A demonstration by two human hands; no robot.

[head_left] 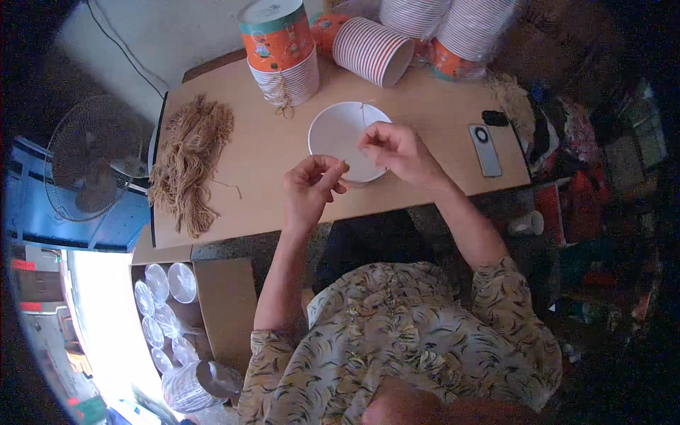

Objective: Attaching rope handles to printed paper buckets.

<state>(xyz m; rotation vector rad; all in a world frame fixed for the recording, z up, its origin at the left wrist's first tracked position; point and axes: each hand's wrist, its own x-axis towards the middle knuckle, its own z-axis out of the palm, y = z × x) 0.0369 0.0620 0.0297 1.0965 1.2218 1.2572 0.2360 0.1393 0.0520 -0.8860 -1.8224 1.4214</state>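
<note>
A white paper cup [338, 131] stands open side up near the middle of the brown table [262, 152]. My right hand [397, 150] is over the cup's near right rim, fingers pinched on a thin tan string that runs up over the rim. My left hand [312, 185] is just left of the cup's near edge, fingers curled and pinched together; it seems to hold the same string, which is too thin to make out there. A bundle of tan strings [188, 164] lies on the table's left side.
Stacks of striped and orange paper cups [283, 53] stand along the far edge, one stack [372, 51] lying on its side. A phone [485, 150] rests at the right. A fan [88, 159] and a cardboard box of clear lids [166, 304] sit to the left.
</note>
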